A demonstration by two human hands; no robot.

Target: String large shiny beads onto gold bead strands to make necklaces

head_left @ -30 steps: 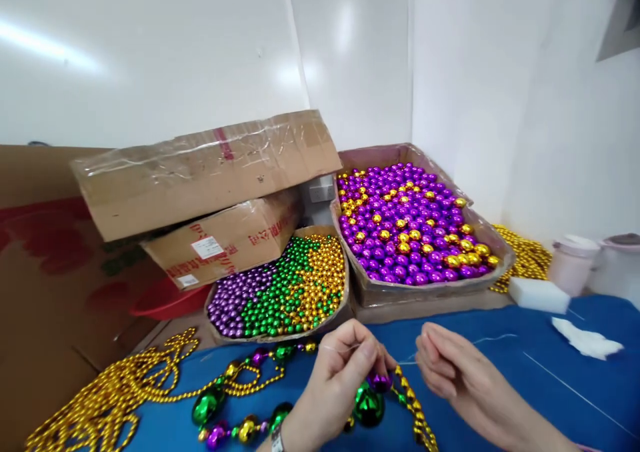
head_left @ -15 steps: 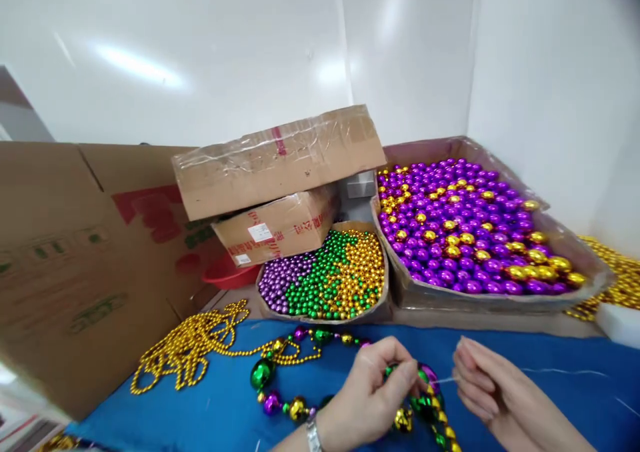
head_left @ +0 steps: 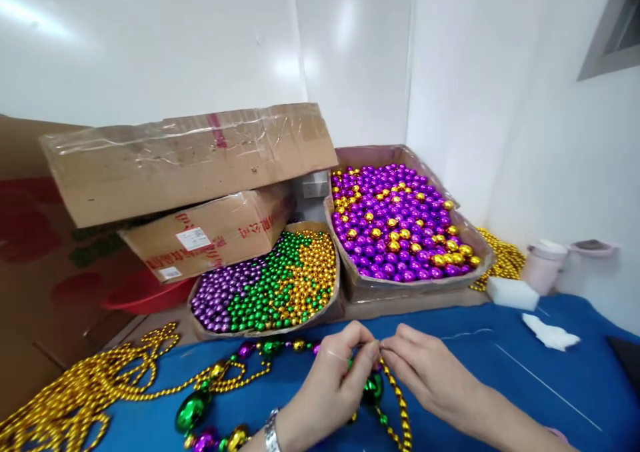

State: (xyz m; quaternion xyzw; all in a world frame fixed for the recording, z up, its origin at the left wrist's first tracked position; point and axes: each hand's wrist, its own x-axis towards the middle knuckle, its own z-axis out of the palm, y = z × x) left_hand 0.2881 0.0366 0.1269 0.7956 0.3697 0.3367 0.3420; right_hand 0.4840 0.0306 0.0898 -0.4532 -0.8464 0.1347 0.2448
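Note:
My left hand (head_left: 330, 375), with a silver band at the wrist, is closed in a pinch on the end of a bead necklace (head_left: 193, 410) of large green, purple and gold beads. My right hand (head_left: 427, 369) pinches a thin white thread, its fingertips almost touching the left ones. Just below the fingertips hang a strand of small gold beads (head_left: 400, 402) and a big green bead (head_left: 373, 389). The exact point where thread and beads meet is hidden by the fingers. The rest of the necklace curves over the blue cloth (head_left: 150, 425) to the left.
Behind the hands stand a box of small purple, green and gold beads (head_left: 273, 292) and a box of larger purple and gold beads (head_left: 400, 225). Cardboard boxes (head_left: 195, 165) lean at left above a red basin (head_left: 150, 292). Gold strands (head_left: 70, 392), a loose thread (head_left: 550, 389) and white tissue (head_left: 550, 333) lie around.
The view has swung right. My right hand has come in against my left, closing the gap that the thread spanned. Both hands stay pinched.

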